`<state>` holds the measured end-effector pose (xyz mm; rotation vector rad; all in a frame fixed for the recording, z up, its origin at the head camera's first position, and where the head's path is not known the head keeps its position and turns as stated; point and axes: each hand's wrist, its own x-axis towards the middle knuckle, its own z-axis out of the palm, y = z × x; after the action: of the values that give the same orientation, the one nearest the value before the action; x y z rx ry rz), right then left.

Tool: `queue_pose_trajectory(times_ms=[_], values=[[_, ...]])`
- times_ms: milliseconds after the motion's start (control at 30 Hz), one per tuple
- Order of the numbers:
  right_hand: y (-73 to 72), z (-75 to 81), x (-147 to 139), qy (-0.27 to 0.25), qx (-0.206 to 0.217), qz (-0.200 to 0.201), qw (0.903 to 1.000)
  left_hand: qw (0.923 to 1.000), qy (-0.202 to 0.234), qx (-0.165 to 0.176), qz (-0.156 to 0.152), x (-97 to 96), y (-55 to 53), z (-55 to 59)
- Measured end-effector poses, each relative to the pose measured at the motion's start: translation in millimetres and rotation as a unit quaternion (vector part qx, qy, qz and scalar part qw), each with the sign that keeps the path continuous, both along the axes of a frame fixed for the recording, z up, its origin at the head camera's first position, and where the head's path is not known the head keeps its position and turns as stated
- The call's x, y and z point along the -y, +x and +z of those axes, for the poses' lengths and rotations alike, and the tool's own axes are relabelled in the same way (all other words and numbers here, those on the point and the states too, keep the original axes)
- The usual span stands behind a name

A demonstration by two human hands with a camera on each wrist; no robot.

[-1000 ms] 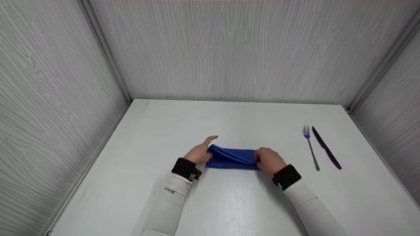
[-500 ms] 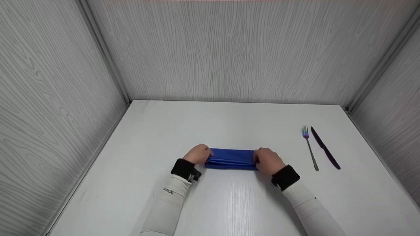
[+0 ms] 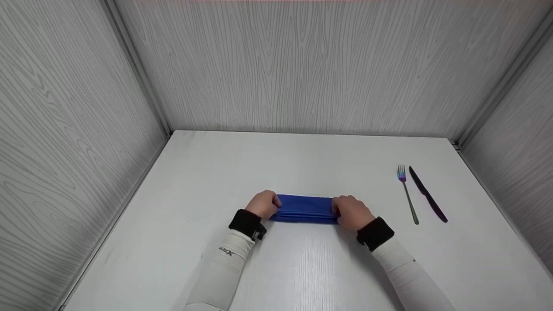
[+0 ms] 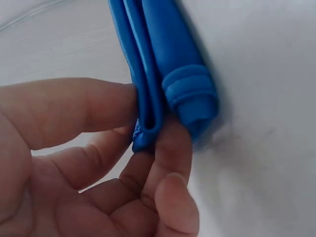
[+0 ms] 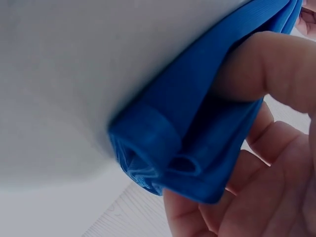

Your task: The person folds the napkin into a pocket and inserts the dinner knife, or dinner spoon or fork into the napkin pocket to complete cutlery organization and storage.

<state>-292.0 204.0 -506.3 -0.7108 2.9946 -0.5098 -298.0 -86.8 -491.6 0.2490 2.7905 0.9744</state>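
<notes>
A blue cloth, folded into a narrow flat strip, lies on the white table between both hands. At its left end my left hand pinches a folded layer; the left wrist view shows the cloth's layers between thumb and fingers. My right hand grips the opposite end. In the right wrist view its thumb reaches in over the cloth's folds while the other fingers lie beneath and beside them. The cloth's two ends are partly hidden by the hands in the head view.
To the right on the white table lie a rainbow-coloured fork and a dark knife, side by side, tines and blade pointing away. Grey wood-grain panels rise at the back and both sides.
The left hand's raised finger has come down and now pinches the cloth's left end. The cloth's lifted upper flap has flattened into an even strip. The right hand has barely moved.
</notes>
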Motion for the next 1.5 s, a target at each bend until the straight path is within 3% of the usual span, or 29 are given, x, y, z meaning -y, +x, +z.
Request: queue_pose_trajectory(times_ms=[200, 333, 500, 667, 867, 1067, 1267, 1400, 1500], values=[[0.2, -1.1, 2, 0.0, 0.012, 0.003, 0.9999, 0.9995, -0.03, -0.012, -0.005, -1.4, 2.2, -2.5], [-0.7, -2.3, 2, 0.004, 0.009, 0.01, 0.9999, 0.9965, -0.072, -0.044, -0.004, -4.1, 4.1, -4.1], [0.2, -1.7, -2, 0.004, -0.01, 0.036, 0.9993, 0.9892, -0.101, -0.094, -0.05, -8.1, 6.0, -4.3], [4.4, -0.9, -9, -0.001, -0.011, 0.056, 0.9984, 0.988, -0.106, -0.08, -0.079, -8.0, 7.0, -2.3], [15.4, 3.2, -22, -0.008, -0.006, 0.047, 0.9988, 0.9896, -0.095, -0.042, -0.1, -5.7, 7.2, 1.0], [18.9, 2.9, -24, 0.004, -0.057, 0.049, 0.9972, 0.9913, -0.093, -0.049, -0.079, -7.9, 7.4, -1.0], [19.1, 1.1, -23, 0.019, -0.093, 0.03, 0.995, 0.9901, -0.095, -0.097, -0.036, -13.4, 8.8, -5.1], [25.2, 8.0, -22, 0.038, -0.093, 0.032, 0.9944, 0.9851, -0.118, -0.122, -0.029, -16.4, 10.8, -3.0], [29.6, 16.6, -23, 0.051, -0.071, 0.025, 0.9959, 0.982, -0.133, -0.131, -0.033, -17.3, 13.4, 1.3]])
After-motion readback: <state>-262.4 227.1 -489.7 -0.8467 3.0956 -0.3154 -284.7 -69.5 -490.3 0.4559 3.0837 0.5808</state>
